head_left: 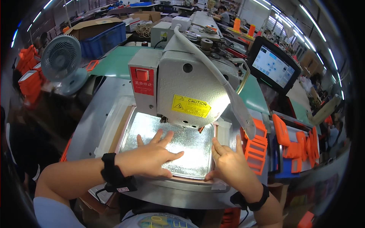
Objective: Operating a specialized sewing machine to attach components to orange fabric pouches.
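Under the head of a grey industrial sewing machine point(182, 81) lies a shiny silver sheet point(190, 152) with rounded corners, set in a frame on the metal bed. My left hand point(150, 154) rests on the sheet's left part, fingers spread. At the sheet's right edge is my right hand point(230, 163), its fingers stretched out and its thumb by the near right corner. Neither hand holds anything. A clear strip point(108, 136) borders the frame on the left. The needle area is partly hidden below the machine head.
A control screen point(274, 66) stands at the right. Orange slotted pieces point(255, 154) lie beside the bed, with more orange parts point(292, 150) further right. At the left are a grey fan point(61, 57) and a blue crate point(102, 40). A red switch box point(142, 79) is fixed to the machine.
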`<control>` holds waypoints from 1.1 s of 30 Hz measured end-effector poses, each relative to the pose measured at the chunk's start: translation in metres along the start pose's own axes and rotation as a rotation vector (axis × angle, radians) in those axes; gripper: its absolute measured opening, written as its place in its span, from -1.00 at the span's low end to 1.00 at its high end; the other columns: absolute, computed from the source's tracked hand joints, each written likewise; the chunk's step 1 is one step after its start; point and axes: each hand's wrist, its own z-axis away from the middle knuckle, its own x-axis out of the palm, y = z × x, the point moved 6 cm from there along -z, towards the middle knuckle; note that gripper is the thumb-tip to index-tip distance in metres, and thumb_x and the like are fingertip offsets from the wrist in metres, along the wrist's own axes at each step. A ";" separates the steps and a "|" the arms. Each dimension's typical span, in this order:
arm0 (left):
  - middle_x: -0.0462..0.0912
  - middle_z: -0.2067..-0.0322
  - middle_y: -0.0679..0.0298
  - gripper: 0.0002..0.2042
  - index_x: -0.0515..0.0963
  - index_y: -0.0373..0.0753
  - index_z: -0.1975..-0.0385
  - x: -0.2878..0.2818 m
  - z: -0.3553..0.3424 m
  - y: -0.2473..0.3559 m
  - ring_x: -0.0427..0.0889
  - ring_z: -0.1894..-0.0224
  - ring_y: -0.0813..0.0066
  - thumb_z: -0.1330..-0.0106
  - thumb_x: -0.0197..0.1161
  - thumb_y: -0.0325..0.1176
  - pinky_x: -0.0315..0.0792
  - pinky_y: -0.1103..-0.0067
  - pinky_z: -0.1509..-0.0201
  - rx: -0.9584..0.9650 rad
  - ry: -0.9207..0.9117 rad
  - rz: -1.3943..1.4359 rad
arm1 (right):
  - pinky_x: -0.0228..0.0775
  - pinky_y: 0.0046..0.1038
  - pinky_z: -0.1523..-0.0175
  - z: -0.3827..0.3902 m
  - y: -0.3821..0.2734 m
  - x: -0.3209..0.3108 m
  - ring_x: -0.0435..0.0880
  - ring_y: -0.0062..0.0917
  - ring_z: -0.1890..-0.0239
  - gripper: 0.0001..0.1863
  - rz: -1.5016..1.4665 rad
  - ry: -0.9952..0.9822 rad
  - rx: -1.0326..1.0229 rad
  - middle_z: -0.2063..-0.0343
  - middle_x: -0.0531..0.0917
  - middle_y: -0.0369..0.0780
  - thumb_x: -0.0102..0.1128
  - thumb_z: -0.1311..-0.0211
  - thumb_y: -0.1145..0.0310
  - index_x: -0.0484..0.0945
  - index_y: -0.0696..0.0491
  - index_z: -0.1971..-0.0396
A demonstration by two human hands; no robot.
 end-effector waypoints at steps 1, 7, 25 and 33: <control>-0.17 -0.44 -0.31 -0.27 0.33 0.14 -0.36 0.000 0.000 0.000 -0.27 -0.46 -0.46 -0.14 0.39 0.03 -0.09 -0.44 -0.24 -0.001 -0.003 -0.010 | -0.13 0.18 -0.45 0.000 0.000 -0.001 0.57 -0.37 -0.13 -0.03 0.004 0.010 -0.009 -0.25 0.47 -0.05 0.48 0.29 -0.14 0.51 0.29 -0.10; -0.20 -0.46 -0.26 -0.25 0.35 0.14 -0.35 0.000 0.000 -0.001 -0.28 -0.48 -0.39 -0.08 0.45 0.01 -0.18 -0.53 -0.17 -0.012 -0.006 0.035 | -0.11 0.17 -0.44 -0.001 0.000 0.000 0.57 -0.37 -0.13 0.00 0.013 -0.027 -0.015 -0.24 0.47 -0.04 0.47 0.30 -0.16 0.50 0.30 -0.10; -0.16 -0.44 -0.29 -0.29 0.35 0.11 -0.34 -0.001 0.003 -0.005 -0.22 -0.46 -0.46 -0.13 0.41 0.00 -0.08 -0.48 -0.21 0.011 0.013 -0.010 | -0.06 0.14 -0.44 -0.005 -0.003 -0.002 0.65 -0.37 0.03 0.01 0.002 0.029 -0.058 -0.19 0.50 -0.02 0.49 0.35 -0.15 0.49 0.30 -0.09; -0.13 -0.43 -0.27 -0.30 0.36 0.11 -0.33 -0.001 0.002 -0.003 -0.22 -0.46 -0.44 -0.14 0.40 0.01 -0.09 -0.47 -0.22 0.035 0.025 -0.004 | 0.04 0.14 -0.39 -0.001 -0.001 -0.004 0.64 -0.39 0.18 0.01 -0.025 0.083 -0.083 -0.16 0.53 0.00 0.50 0.43 -0.13 0.52 0.34 -0.04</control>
